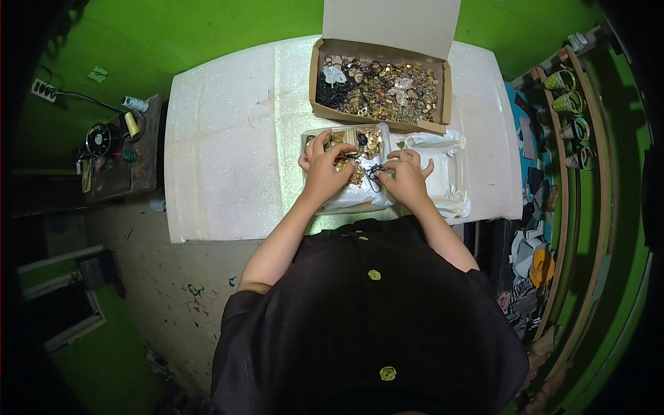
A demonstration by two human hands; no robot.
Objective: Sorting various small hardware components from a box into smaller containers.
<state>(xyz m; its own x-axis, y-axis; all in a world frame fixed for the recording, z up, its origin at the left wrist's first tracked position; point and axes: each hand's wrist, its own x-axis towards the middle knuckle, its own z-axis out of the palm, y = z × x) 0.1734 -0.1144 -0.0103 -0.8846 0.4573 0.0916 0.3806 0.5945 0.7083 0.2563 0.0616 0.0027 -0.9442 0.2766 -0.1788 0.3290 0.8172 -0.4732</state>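
Observation:
A clear plastic tray (382,200) with compartments lies near the table's front edge. It holds gold-coloured pieces (371,140) and a dark piece. My left hand (326,171) is over its left side, fingers bent, thumb and forefinger close together above the gold pieces; anything between them is too small to make out. On the tray's right side, my right hand (404,178) pinches a dark, beaded-looking strand (374,176) between thumb and forefinger, its other fingers raised. Behind the tray stands an open cardboard box (387,122) full of gold and brown trinkets (394,86), with black beads (330,95) at its left.
To the right of the tray lies a white plastic-lined tray (453,176). A pale cloth covers the table (221,138). At left, a small dark table (142,162) carries thread spools (135,104). A wooden rack (568,180) with fabric heaps beside it runs along the right.

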